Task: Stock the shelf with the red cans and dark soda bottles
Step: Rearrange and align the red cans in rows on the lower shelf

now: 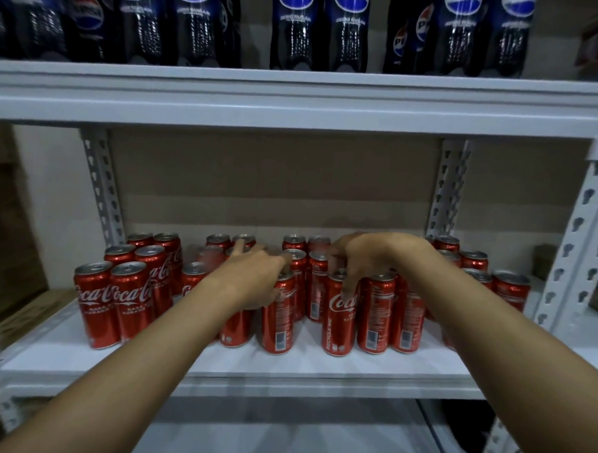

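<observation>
The red cans [276,311] stood upright on the middle shelf [236,364], long axes vertical, at 12 o'clock from you. Your left hand [251,275] lay spread over can tops at 11 o'clock, gripping nothing I could confirm. Your right hand [358,259] arched down at 1 o'clock, fingers curled around a front-row can [338,317]. The dark soda bottles [320,28] lined the upper shelf. In my judgement the right hand was nearer the front row.

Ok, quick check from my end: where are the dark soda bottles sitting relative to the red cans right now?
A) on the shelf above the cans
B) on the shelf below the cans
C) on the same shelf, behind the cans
A: the dark soda bottles stand on the upper shelf, while the red cans fill the shelf below it.
</observation>
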